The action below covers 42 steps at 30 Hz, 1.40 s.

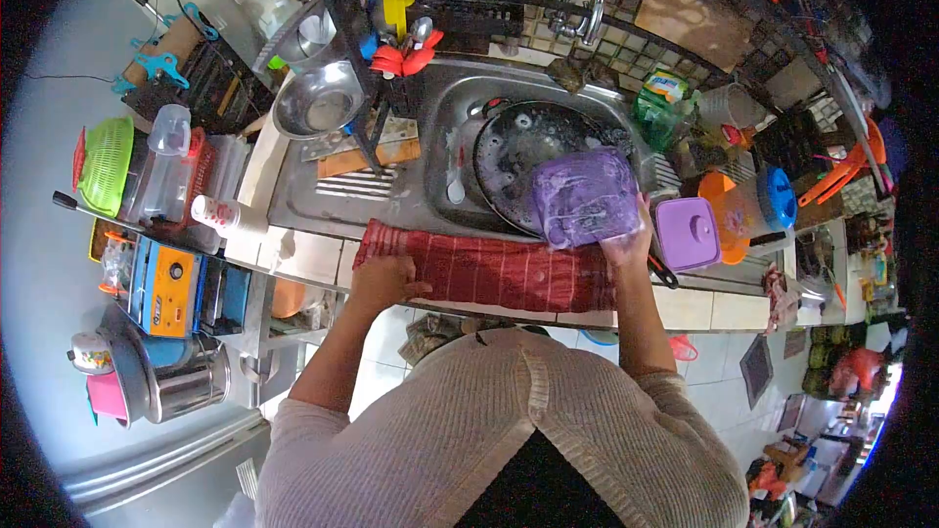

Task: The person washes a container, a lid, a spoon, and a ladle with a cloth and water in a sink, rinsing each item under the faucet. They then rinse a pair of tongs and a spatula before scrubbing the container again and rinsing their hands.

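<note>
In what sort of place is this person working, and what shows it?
Probably a home kitchen: a dark, sudsy pan in a metal sink, a faucet behind, and a soapy purple container in the right hand.

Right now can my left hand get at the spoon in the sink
Probably yes: your left hand rests on the red cloth, and nothing seems to stand between it and the spoon.

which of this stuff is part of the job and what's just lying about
Job: soapy purple container, in the right hand; sudsy dark pan, in the sink; striped red cloth, under the left hand; perhaps the purple lid

Lying about: lime-green basket; metal bowl; stacked cups
</note>
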Each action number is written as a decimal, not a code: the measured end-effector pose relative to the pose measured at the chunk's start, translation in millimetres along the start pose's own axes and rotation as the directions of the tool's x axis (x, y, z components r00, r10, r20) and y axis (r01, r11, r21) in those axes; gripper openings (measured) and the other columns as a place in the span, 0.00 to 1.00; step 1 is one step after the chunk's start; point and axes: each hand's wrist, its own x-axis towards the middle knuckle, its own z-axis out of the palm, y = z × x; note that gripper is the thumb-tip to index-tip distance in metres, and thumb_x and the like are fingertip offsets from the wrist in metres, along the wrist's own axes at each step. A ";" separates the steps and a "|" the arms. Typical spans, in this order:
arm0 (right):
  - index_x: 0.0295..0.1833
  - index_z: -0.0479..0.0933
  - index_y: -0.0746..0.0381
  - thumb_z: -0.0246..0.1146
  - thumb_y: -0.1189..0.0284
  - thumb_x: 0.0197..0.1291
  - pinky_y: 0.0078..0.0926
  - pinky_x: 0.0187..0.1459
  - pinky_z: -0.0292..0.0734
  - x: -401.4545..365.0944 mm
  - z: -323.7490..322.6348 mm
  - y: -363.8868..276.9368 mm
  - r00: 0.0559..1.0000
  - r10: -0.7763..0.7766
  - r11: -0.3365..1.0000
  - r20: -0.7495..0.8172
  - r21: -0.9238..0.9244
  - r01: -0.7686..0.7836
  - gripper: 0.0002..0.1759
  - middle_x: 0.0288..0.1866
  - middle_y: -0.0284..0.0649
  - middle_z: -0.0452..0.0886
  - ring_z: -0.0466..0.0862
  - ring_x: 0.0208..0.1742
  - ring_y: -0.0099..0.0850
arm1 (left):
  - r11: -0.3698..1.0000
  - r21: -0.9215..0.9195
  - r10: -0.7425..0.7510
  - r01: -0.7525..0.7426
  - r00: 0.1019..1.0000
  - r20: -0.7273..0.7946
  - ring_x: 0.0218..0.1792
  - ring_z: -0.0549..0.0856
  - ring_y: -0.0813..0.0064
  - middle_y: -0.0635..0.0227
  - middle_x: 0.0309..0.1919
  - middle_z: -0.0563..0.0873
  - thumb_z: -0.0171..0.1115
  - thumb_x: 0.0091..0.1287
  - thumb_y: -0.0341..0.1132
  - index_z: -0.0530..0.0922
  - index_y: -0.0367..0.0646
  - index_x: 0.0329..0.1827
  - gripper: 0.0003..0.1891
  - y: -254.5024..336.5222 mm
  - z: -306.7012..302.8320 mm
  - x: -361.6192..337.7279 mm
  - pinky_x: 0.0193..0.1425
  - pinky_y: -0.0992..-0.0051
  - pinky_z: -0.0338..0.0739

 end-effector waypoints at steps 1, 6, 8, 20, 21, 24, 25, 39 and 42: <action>0.55 0.66 0.58 0.54 0.68 0.63 0.40 0.51 0.74 -1.3 10.8 0.6 0.999 0.009 0.999 -0.052 -0.047 -0.012 0.16 0.50 0.42 0.76 0.77 0.51 0.38 | 0.999 -0.036 0.026 -0.025 1.000 0.018 0.27 0.83 0.60 0.63 0.23 0.82 0.62 0.51 0.61 0.77 0.47 0.26 0.24 -3.0 0.1 1.2 0.31 0.64 0.76; 0.48 0.72 0.59 0.62 0.71 0.56 0.23 0.31 0.77 -10.9 59.1 31.9 0.986 0.007 0.857 0.167 -0.509 0.080 0.14 0.34 0.33 0.78 0.79 0.30 0.23 | 0.414 -0.908 -0.010 0.071 0.997 0.074 0.33 0.83 0.69 0.65 0.41 0.83 0.45 0.62 0.66 0.74 0.43 0.51 0.34 24.6 -10.6 28.3 0.35 0.73 0.78; 0.32 0.75 0.59 0.66 0.71 0.52 0.20 0.27 0.72 -29.2 82.0 42.9 0.889 0.167 0.248 0.427 -0.891 0.381 0.06 0.25 0.28 0.76 0.76 0.27 0.19 | 0.100 -0.984 0.103 0.145 0.982 0.156 0.37 0.83 0.68 0.64 0.45 0.82 0.42 0.63 0.66 0.72 0.44 0.55 0.34 37.9 -25.6 32.5 0.37 0.71 0.78; 0.34 0.76 0.59 0.71 0.57 0.43 0.34 0.34 0.76 -35.6 116.4 118.0 0.459 0.351 -0.047 0.816 -0.474 0.879 0.19 0.30 0.42 0.77 0.80 0.33 0.39 | -0.123 -0.958 -0.173 -0.260 0.956 -0.237 0.51 0.77 0.66 0.60 0.54 0.75 0.56 0.56 0.31 0.56 0.45 0.69 0.35 -67.6 29.0 24.1 0.50 0.68 0.77; 0.34 0.75 0.62 0.72 0.59 0.43 0.33 0.34 0.76 -34.0 114.0 114.4 0.642 0.350 -0.019 0.682 -0.681 0.732 0.20 0.31 0.43 0.78 0.81 0.31 0.40 | -0.126 -0.958 -0.187 -0.258 0.955 -0.232 0.51 0.77 0.66 0.60 0.54 0.75 0.56 0.56 0.31 0.56 0.45 0.69 0.35 -79.7 29.8 17.1 0.50 0.68 0.77; 0.34 0.74 0.64 0.69 0.61 0.49 0.25 0.29 0.75 -12.7 91.1 103.8 0.903 0.228 -0.042 0.365 -0.923 0.383 0.18 0.26 0.37 0.79 0.80 0.25 0.26 | 0.472 -0.864 -0.436 -0.176 0.805 -0.402 0.59 0.72 0.57 0.50 0.59 0.72 0.47 0.66 0.38 0.52 0.35 0.69 0.30 -108.9 36.6 7.5 0.61 0.70 0.65; 0.36 0.74 0.65 0.69 0.61 0.50 0.25 0.26 0.74 5.7 59.8 105.0 0.908 0.178 0.145 0.380 -0.923 0.357 0.18 0.23 0.36 0.79 0.79 0.22 0.26 | 0.471 -0.865 -0.446 -0.171 0.800 -0.401 0.59 0.72 0.57 0.50 0.59 0.72 0.47 0.66 0.38 0.52 0.35 0.69 0.30 -109.6 36.1 1.5 0.61 0.70 0.65; 0.49 0.64 0.50 0.63 0.71 0.57 0.12 0.18 0.62 -5.5 -35.0 -11.5 0.974 -0.175 0.836 -0.143 -0.544 0.070 0.18 0.21 0.27 0.65 0.69 0.21 0.17 | 0.961 -0.253 -0.132 -0.112 0.620 -0.773 0.45 0.78 0.55 0.57 0.40 0.81 0.56 0.59 0.32 0.75 0.38 0.41 0.10 6.2 -60.8 51.4 0.48 0.58 0.73; 0.53 0.63 0.50 0.61 0.72 0.58 0.13 0.19 0.63 -15.2 -43.0 -22.6 0.984 -0.100 0.832 -0.150 -0.554 0.000 0.20 0.27 0.27 0.68 0.71 0.26 0.18 | 0.996 -0.088 0.014 -0.035 0.974 -0.224 0.38 0.82 0.48 0.51 0.38 0.82 0.50 0.62 0.37 0.78 0.38 0.41 0.14 42.0 -22.6 147.2 0.43 0.52 0.74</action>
